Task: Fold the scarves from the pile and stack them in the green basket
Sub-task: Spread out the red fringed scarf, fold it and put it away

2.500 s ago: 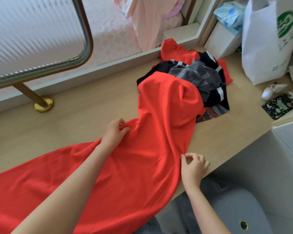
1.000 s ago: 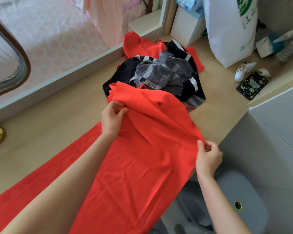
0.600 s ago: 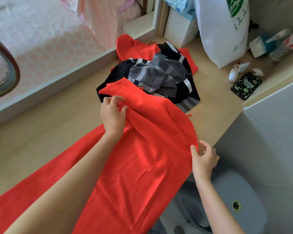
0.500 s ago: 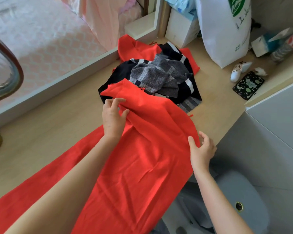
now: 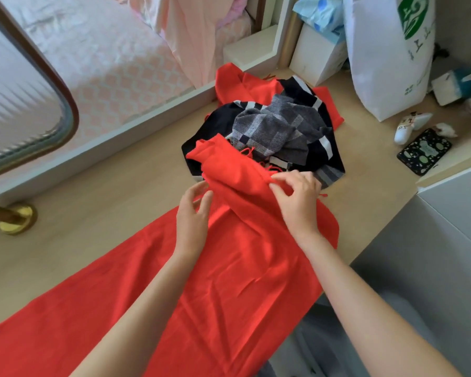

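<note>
Red scarf (image 5: 229, 281) is lying long across the light wooden desk (image 5: 106, 213), running from the near left up toward the pile (image 5: 269, 131) of dark and grey scarves. Its far end is resting bunched on the near edge of that pile.

The person's right hand (image 5: 297, 202) is pinching this bunched end between thumb and curled fingers. The left hand (image 5: 192, 219) is hovering just beside the left edge of the cloth, fingers loose and a little spread, holding nothing. Whether the tips are touching the cloth I cannot tell.

I am judging that the far end is being gathered for the first fold. To do it well, the left hand should be catching the other corner, and both corners should be lifting clear of the pile, because the red fringe is lying among the grey scarf and could be dragging it along. Then edge should be meeting edge and the cloth should be getting smoothed flat. On the near right the scarf seems to be hanging over the desk edge, so it may be slipping down.

The desk is standing along a bed (image 5: 106, 63) with a pink patterned cover on the far left. A brass foot (image 5: 15, 217) is sitting on the left, and a white bag (image 5: 386, 63) and a phone (image 5: 423, 151) are on the far right. The green basket is not showing anywhere in view.
</note>
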The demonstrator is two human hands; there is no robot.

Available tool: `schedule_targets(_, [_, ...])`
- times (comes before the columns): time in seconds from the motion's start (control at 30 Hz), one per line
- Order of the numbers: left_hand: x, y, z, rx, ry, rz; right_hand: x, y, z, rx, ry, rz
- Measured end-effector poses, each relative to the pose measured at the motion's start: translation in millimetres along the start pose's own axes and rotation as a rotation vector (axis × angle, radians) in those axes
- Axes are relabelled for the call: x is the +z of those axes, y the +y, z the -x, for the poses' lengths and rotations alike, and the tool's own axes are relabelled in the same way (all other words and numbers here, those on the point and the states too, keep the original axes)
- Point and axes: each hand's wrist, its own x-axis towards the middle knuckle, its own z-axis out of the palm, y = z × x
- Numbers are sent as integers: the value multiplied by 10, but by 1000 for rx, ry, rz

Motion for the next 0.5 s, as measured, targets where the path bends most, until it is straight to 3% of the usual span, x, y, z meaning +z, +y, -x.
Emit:
schedule_targets(0.1, [-123,77,99,-259,-7,266,-16,-275,492,-264,-117,-41])
schedule_targets(0.2, [-207,18,169,-423,12,301,62,-367,1080,-329,-336,-41])
schedule_targets(0.3, [-256,-138,196,-464,53,219,79,-335,1313,-202,-414,-103])
schedule_targets(0.4, [-298,-232,182,-379,73,37,57,-315,1095,18,-290,-182])
schedule_targets(0.5, [-317,-260,163,-365,95,64,142,-256,705,362,-194,-246])
